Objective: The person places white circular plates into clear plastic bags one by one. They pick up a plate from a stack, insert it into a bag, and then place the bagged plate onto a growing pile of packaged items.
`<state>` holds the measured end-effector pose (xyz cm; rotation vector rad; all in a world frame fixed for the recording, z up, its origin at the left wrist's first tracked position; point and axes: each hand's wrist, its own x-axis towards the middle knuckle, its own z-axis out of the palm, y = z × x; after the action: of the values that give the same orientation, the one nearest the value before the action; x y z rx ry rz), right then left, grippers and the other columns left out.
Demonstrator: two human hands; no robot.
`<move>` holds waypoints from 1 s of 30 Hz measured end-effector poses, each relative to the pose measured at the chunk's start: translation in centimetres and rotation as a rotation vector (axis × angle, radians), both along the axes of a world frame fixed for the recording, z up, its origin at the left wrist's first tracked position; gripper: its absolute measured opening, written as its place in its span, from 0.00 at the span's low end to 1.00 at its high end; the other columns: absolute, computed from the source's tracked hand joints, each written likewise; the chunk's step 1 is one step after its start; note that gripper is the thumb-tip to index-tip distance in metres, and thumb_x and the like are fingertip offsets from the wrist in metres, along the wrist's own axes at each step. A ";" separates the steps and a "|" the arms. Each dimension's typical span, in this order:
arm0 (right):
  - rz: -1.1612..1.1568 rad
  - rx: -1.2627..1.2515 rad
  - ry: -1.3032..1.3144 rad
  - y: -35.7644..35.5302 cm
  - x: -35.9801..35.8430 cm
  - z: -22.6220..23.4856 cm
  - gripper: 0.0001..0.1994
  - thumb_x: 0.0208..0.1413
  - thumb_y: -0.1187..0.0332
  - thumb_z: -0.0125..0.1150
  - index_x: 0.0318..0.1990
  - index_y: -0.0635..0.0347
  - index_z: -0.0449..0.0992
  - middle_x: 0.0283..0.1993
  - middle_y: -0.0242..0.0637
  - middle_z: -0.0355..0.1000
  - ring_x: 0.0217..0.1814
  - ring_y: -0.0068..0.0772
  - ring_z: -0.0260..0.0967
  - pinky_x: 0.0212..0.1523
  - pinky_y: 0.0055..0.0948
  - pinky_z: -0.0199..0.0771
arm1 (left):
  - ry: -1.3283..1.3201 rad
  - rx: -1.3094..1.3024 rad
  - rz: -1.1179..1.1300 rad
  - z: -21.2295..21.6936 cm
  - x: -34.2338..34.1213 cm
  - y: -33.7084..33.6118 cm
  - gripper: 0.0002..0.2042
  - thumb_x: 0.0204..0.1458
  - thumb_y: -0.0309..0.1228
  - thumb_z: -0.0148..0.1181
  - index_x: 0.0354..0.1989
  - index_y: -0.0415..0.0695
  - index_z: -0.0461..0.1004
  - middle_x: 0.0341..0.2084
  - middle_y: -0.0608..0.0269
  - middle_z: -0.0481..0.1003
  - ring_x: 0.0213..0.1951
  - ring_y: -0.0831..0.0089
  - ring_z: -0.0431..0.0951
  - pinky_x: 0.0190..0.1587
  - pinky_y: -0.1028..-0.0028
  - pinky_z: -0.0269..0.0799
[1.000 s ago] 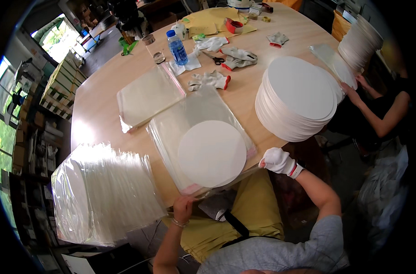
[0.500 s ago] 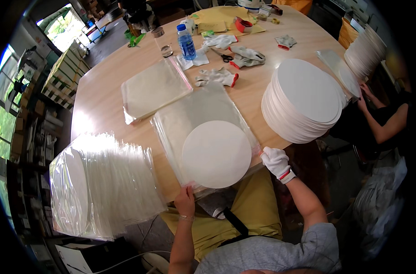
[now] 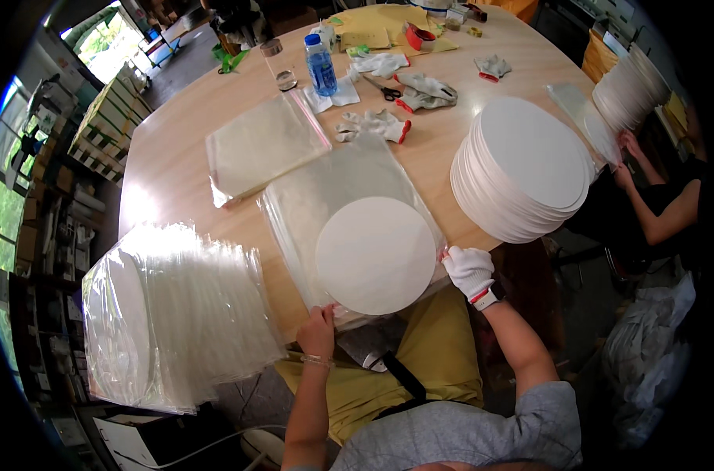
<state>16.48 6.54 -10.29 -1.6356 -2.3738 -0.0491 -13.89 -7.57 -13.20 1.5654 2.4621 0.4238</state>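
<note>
A white round board (image 3: pixel 375 257) lies at the near edge of the table over a stack of clear plastic bags (image 3: pixel 337 179). Whether the board is inside the top bag, I cannot tell. My bare left hand (image 3: pixel 316 333) pinches the near left corner of the bag's mouth. On the opposite side, my right hand (image 3: pixel 469 271), in a white knitted glove, grips the near right corner. Beyond that hand rises a tall stack of the same round boards (image 3: pixel 530 157). To the left stands a thick pile of bagged boards (image 3: pixel 173 314), glossy with reflections.
Another stack of bags (image 3: pixel 267 145) lies farther back. Past it are a drinking glass (image 3: pixel 285 77), blue-capped bottle (image 3: pixel 321 69), scissors (image 3: pixel 384 89), several work gloves (image 3: pixel 426 92) and a red tape dispenser (image 3: pixel 418 35). At right, a person's hands (image 3: pixel 628 157) work beside another board stack (image 3: pixel 630 88).
Both my hands and the round board have moved slightly away from me, toward the table's middle. My grip on the bag's two corners is unchanged.
</note>
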 end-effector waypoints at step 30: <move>-0.006 -0.420 0.608 -3.6 3.2 -1.1 0.10 0.52 0.65 0.53 0.37 0.60 0.75 0.32 0.44 0.72 0.30 0.44 0.68 0.33 0.35 0.68 | -1.741 0.322 0.330 2.4 8.7 -3.2 0.13 0.54 0.31 0.55 0.44 0.38 0.68 0.37 0.60 0.74 0.35 0.71 0.76 0.35 0.72 0.77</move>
<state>19.70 2.96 -11.41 -1.5230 -1.9766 0.8687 -5.16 -10.81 -10.82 0.2647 1.1592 1.4394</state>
